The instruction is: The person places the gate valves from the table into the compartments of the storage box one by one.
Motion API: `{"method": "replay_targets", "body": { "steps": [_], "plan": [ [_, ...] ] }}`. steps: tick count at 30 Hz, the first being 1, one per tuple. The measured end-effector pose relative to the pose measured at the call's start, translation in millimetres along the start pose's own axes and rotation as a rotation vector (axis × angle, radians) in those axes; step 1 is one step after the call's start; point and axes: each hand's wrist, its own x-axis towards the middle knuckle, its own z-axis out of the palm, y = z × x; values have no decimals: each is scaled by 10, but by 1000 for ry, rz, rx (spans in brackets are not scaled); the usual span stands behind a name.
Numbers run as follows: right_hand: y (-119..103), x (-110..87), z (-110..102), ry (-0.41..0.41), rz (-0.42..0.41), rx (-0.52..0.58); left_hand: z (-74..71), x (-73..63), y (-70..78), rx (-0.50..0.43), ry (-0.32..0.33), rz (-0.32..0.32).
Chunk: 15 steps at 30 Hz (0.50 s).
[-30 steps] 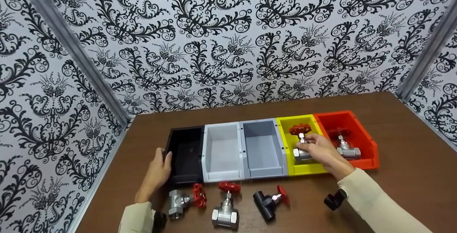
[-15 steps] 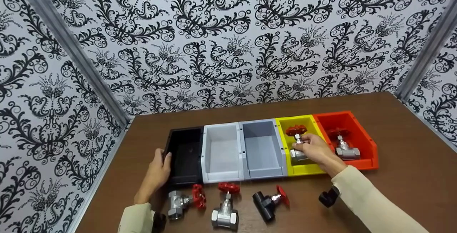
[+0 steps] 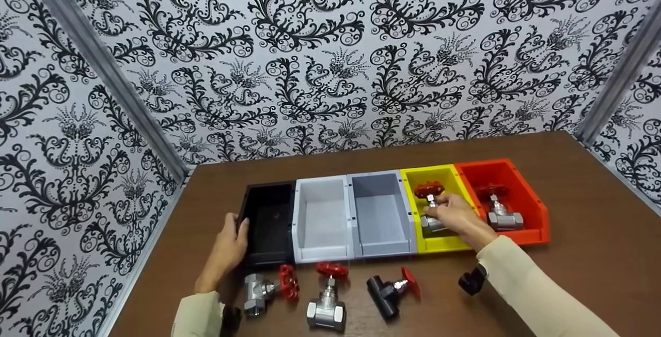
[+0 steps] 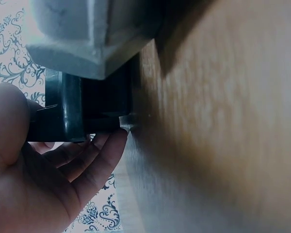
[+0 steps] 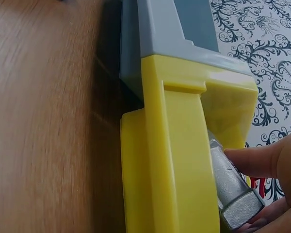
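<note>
Inside the yellow bin [image 3: 446, 244], the metal valve [image 3: 431, 223] is standing roughly upright with its red handwheel [image 3: 429, 189] on top, and your right hand [image 3: 459, 219] is pinching it between thumb and fingers below that wheel. Judging by its thick body, you are probably handling something heavy for its size, stiff and hardly fragile, with smooth silvery faces that could be slipping under dry fingertips; the narrow neck is likely offering the surest hold, whereas the wheel might be turning under a pull. Farther out, at the row's other end, your left hand [image 3: 231, 241] is clasping the side wall of the black bin [image 3: 271, 258], so your two hands are working well apart. Your fingers are covering part of the neck, and in the right wrist view the yellow front lip is masking some of the body and only a red sliver of wheel is showing. Whether the valve is touching the bin floor, you cannot tell.
</note>
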Motion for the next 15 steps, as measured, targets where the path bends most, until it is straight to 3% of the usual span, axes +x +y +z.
{"method": "replay_targets", "body": {
  "steps": [15],
  "plan": [
    [52,22,14,-4,-32,-23,20,-2,12,-3,9,-1]
  ]
}}
